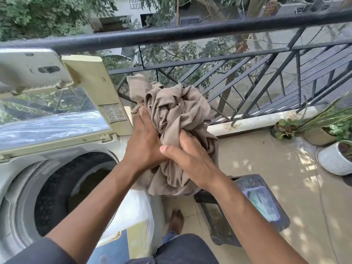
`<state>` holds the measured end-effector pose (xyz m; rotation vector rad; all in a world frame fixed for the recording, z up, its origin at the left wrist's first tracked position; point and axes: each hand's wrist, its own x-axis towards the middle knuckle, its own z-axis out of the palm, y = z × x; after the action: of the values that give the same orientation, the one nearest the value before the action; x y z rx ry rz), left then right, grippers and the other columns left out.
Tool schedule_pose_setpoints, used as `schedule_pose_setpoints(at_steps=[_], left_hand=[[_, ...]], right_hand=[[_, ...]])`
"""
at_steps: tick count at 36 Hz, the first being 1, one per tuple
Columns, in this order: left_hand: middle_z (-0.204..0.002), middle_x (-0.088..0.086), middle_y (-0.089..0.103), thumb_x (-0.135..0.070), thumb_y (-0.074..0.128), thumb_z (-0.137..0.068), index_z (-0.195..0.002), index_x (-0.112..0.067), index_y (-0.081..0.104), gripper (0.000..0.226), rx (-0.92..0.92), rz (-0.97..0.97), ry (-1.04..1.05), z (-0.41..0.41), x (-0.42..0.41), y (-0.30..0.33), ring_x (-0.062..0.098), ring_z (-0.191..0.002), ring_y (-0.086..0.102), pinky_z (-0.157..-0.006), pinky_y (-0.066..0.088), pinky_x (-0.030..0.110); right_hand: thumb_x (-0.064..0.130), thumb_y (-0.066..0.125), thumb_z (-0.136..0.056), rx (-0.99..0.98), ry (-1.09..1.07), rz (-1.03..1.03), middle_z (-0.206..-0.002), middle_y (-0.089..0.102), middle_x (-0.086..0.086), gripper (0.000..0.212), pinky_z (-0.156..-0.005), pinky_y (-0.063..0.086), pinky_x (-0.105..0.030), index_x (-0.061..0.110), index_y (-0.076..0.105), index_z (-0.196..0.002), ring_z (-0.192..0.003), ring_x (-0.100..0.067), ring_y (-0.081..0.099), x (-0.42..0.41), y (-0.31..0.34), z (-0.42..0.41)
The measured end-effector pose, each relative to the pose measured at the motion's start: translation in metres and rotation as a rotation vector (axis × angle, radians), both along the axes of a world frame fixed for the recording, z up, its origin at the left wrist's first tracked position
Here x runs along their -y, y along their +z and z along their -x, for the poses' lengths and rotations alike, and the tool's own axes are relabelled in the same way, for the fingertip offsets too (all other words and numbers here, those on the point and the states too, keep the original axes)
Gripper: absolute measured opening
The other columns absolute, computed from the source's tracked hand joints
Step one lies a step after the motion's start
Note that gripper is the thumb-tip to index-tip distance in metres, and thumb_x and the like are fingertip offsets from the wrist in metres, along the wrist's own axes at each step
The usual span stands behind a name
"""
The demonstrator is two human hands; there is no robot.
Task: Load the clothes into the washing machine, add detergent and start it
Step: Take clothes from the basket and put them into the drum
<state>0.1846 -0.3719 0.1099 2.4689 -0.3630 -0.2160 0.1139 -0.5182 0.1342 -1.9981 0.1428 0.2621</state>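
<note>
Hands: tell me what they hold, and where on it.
Both hands grip a bunched beige cloth: left hand on its left side, right hand on its lower front.

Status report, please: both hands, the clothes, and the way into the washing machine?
Left hand and right hand both grip beige clothes bundle. Bundle held right of the drum, not yet in. Lid up; nothing blocking the opening.

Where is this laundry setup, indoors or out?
Likely an upper-floor balcony: a black metal railing with trees beyond it, potted plants on the tiled floor, and a top-loading washing machine with its lid open.
</note>
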Motion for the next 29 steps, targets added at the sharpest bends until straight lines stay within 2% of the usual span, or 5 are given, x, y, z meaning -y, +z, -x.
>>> schedule_pose_setpoints(at_steps=[6,10,17,25,29], left_hand=[[-0.156,0.019,0.036,-0.08,0.054,-0.056,-0.164,-0.013,0.005,0.136,0.041,-0.01,0.129,0.004,0.002,0.003,0.045,-0.132,0.052,-0.092,0.049,0.048],[-0.147,0.007,0.051,-0.074,0.074,-0.064,-0.156,-0.026,0.025,0.115,0.068,0.113,0.188,0.005,-0.002,0.0,0.037,-0.122,0.059,-0.092,0.054,0.052],[-0.129,-0.001,0.067,-0.074,0.062,-0.071,-0.142,-0.033,0.039,0.085,0.095,0.215,0.308,0.008,0.004,-0.003,0.032,-0.11,0.066,-0.092,0.055,0.053],[-0.114,-0.009,0.068,-0.06,0.071,-0.075,-0.13,-0.039,0.041,0.067,0.084,0.323,0.309,0.004,0.003,0.0,0.029,-0.103,0.068,-0.088,0.057,0.051],[-0.119,-0.026,0.067,-0.051,0.08,-0.08,-0.138,-0.049,0.042,0.069,0.069,0.425,0.378,-0.001,-0.006,0.002,0.015,-0.115,0.067,-0.103,0.055,0.047]], right_hand=[[0.064,0.053,-0.086,0.012,0.102,-0.033,-0.126,0.065,0.016,0.051,-0.106,0.046,-0.04,0.034,0.06,-0.127,-0.122,-0.001,0.056,0.011,0.015,0.001],[0.062,0.054,-0.09,0.05,0.165,0.051,-0.103,0.064,0.018,0.03,-0.095,0.049,-0.042,0.036,0.056,-0.105,-0.104,-0.005,0.059,0.024,0.02,-0.002],[0.051,0.057,-0.097,0.208,0.14,0.017,-0.116,0.073,0.011,0.035,-0.098,0.052,-0.046,0.032,0.057,-0.127,-0.115,-0.01,0.066,0.037,0.009,-0.005],[0.022,0.061,-0.101,0.465,-0.612,-0.152,-0.077,0.076,-0.002,0.017,-0.064,0.059,-0.033,0.021,0.076,-0.093,-0.071,-0.02,0.074,0.061,-0.037,-0.004],[0.041,0.062,-0.095,0.097,-0.878,-0.025,-0.099,0.072,0.009,0.019,-0.088,0.053,-0.039,0.028,0.069,-0.107,-0.097,-0.019,0.068,0.091,-0.101,-0.007]])
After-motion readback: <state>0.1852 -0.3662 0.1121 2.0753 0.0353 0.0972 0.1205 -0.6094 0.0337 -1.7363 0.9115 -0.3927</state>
